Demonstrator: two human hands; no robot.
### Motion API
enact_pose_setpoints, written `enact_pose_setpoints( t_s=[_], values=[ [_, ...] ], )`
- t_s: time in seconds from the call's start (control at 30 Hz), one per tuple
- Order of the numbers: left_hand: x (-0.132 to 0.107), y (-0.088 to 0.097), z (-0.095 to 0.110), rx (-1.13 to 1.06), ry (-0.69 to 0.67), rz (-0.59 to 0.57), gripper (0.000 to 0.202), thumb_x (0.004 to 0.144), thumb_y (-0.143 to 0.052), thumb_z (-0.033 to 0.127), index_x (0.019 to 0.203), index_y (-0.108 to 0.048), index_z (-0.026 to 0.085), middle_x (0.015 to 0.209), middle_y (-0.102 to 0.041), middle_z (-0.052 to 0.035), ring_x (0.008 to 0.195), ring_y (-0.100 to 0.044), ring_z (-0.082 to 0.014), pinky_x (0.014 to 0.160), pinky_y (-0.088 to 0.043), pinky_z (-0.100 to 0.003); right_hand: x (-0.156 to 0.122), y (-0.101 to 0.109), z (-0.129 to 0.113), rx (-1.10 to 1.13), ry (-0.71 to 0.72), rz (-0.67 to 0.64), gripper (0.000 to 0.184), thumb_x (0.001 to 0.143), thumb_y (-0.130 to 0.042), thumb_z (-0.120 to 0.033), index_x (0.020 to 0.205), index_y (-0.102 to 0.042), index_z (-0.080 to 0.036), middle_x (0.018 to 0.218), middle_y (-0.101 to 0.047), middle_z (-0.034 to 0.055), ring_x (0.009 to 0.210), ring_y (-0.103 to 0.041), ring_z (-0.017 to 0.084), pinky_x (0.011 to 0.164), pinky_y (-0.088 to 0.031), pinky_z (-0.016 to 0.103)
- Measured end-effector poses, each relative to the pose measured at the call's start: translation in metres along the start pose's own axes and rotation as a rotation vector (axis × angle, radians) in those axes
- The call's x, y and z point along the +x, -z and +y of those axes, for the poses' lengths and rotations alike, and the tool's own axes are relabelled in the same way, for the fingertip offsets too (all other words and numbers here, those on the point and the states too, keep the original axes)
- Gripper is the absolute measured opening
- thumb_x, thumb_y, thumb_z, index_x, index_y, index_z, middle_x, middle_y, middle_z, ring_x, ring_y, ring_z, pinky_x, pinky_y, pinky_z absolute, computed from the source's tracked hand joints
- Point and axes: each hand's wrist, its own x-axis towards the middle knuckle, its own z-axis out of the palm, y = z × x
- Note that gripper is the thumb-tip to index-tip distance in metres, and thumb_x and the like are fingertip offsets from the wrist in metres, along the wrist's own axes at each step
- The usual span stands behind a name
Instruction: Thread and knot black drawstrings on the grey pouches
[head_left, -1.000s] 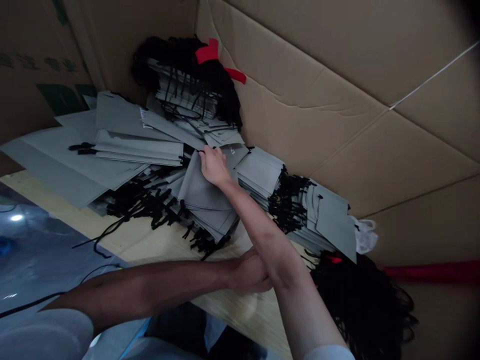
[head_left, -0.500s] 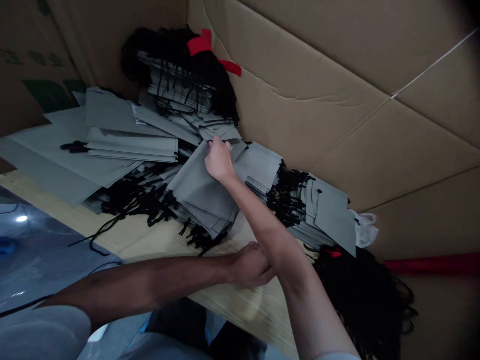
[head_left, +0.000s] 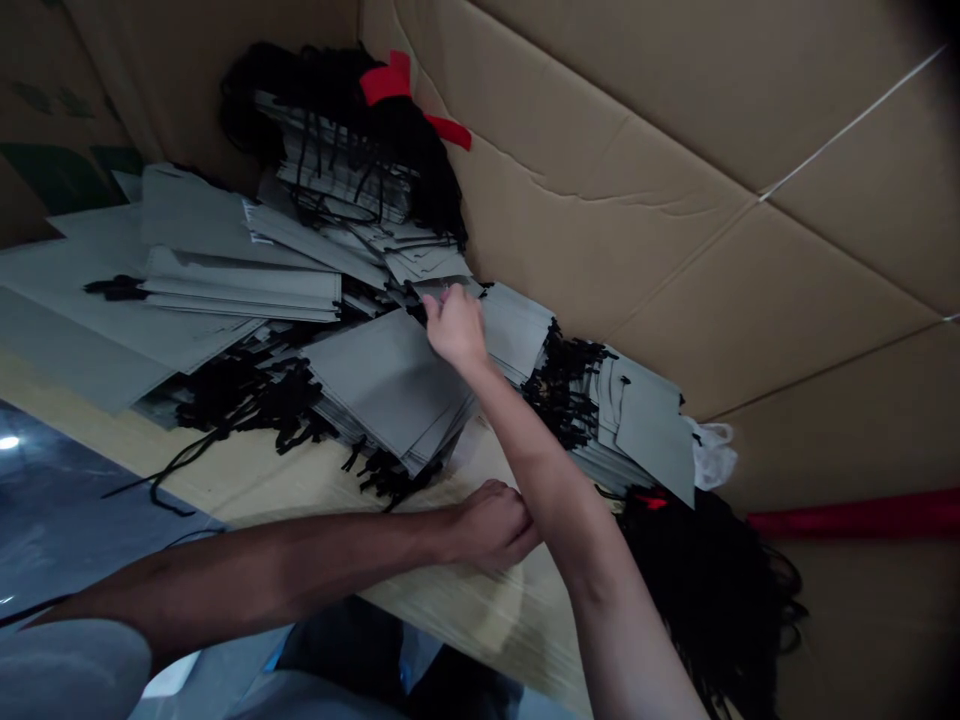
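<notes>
The left hand lies partly behind the right forearm, which hides its fingertips and anything they hold. Whether the right hand pinches the black cords cannot be made out. Frame edges cut off the leftmost grey pouch and the red strip.

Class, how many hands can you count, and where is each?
2: the right hand near the far corner of the middle grey stack, and the left hand over the pale tabletop, perhaps partly hidden behind the right forearm.
</notes>
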Motion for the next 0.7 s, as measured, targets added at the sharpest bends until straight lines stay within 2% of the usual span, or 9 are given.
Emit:
enact_pose_setpoints(
  t_s=[0.1, 0.13, 0.2, 0.23, 0.33, 0.4, 0.57, 0.63, 0.7],
  values=[
    [0.002, 0.004, 0.007, 0.129, -0.009, -0.026, 0.042, 0.104, -0.044, 0.036, 0.066, -0.058, 0.023, 0.065, -0.069, -0.0138, 0.057, -0.058, -0.0269, 0.071, -0.046, -0.048, -0.019, 0.033, 0.031, -0.106, -0.019, -0.007, 0.031, 0.109, -0.058, -0.031, 0.127, -0.07, -0.008, 0.13, -0.073, 0.0238, 0.129, -0.063, 0.038, 0.111, -0.049, 0.049],
    [0.003, 0.005, 0.009, 0.155, -0.01, -0.029, 0.045, 0.105, -0.043, 0.035, 0.063, -0.055, 0.023, 0.062, -0.066, -0.012, 0.053, -0.053, -0.0235, 0.069, -0.044, -0.046, -0.027, 0.041, 0.043, -0.15, -0.069, -0.04, 0.034, 0.106, -0.063, -0.029, 0.132, -0.069, -0.007, 0.133, -0.072, 0.025, 0.132, -0.062, 0.039, 0.112, -0.048, 0.049],
    [0.005, 0.007, 0.012, 0.183, -0.005, -0.027, 0.047, 0.105, -0.042, 0.032, 0.061, -0.054, 0.023, 0.059, -0.064, -0.0094, 0.049, -0.047, -0.0189, 0.067, -0.042, -0.042, -0.042, 0.053, 0.067, -0.213, -0.174, -0.157, 0.055, 0.1, -0.075, -0.031, 0.148, -0.063, -0.009, 0.139, -0.072, 0.0254, 0.133, -0.064, 0.04, 0.113, -0.046, 0.051],
    [0.006, 0.007, 0.013, 0.187, -0.001, -0.024, 0.047, 0.105, -0.043, 0.031, 0.06, -0.054, 0.022, 0.058, -0.063, -0.0085, 0.049, -0.045, -0.0176, 0.066, -0.041, -0.04, -0.049, 0.056, 0.076, -0.222, -0.195, -0.185, 0.054, 0.098, -0.078, -0.03, 0.147, -0.066, -0.011, 0.134, -0.076, 0.0244, 0.129, -0.068, 0.04, 0.113, -0.046, 0.052],
    [0.008, 0.008, 0.013, 0.163, 0.024, -0.003, 0.045, 0.104, -0.046, 0.03, 0.06, -0.054, 0.021, 0.056, -0.062, -0.0073, 0.049, -0.04, -0.016, 0.065, -0.04, -0.038, -0.063, 0.058, 0.094, -0.23, -0.223, -0.194, 0.035, 0.104, -0.07, -0.035, 0.133, -0.078, -0.018, 0.124, -0.082, 0.0202, 0.124, -0.072, 0.036, 0.115, -0.043, 0.051],
    [0.008, 0.007, 0.012, 0.121, 0.054, 0.023, 0.045, 0.102, -0.05, 0.031, 0.058, -0.051, 0.022, 0.056, -0.059, -0.0064, 0.05, -0.039, -0.0157, 0.066, -0.04, -0.038, -0.066, 0.059, 0.098, -0.226, -0.235, -0.163, 0.032, 0.108, -0.063, -0.037, 0.128, -0.082, -0.02, 0.123, -0.083, 0.0186, 0.123, -0.073, 0.034, 0.114, -0.044, 0.047],
    [0.013, 0.013, 0.011, -0.098, 0.168, 0.149, 0.04, 0.103, -0.05, 0.043, 0.069, -0.054, 0.022, 0.065, -0.06, -0.0049, 0.064, -0.054, -0.0194, 0.075, -0.045, -0.037, -0.079, 0.079, 0.098, -0.212, -0.281, -0.024, 0.046, 0.113, -0.045, -0.039, 0.131, -0.08, -0.015, 0.124, -0.082, 0.0219, 0.117, -0.076, 0.034, 0.101, -0.051, 0.039],
    [0.019, 0.019, 0.012, -0.251, 0.236, 0.189, 0.048, 0.107, -0.036, 0.055, 0.084, -0.06, 0.022, 0.076, -0.067, -0.0071, 0.072, -0.063, -0.0216, 0.073, -0.05, -0.036, -0.1, 0.097, 0.094, -0.186, -0.278, 0.039, 0.046, 0.113, -0.043, -0.038, 0.129, -0.079, -0.016, 0.12, -0.083, 0.0188, 0.113, -0.077, 0.032, 0.098, -0.052, 0.038],
    [0.026, 0.027, 0.013, -0.432, 0.296, 0.19, 0.071, 0.106, -0.009, 0.067, 0.102, -0.062, 0.019, 0.086, -0.073, -0.0113, 0.076, -0.07, -0.0242, 0.069, -0.055, -0.037, -0.132, 0.122, 0.088, -0.052, -0.214, 0.115, 0.037, 0.109, -0.051, -0.039, 0.113, -0.083, -0.019, 0.103, -0.085, 0.0125, 0.093, -0.078, 0.028, 0.087, -0.054, 0.036]
  ],
)
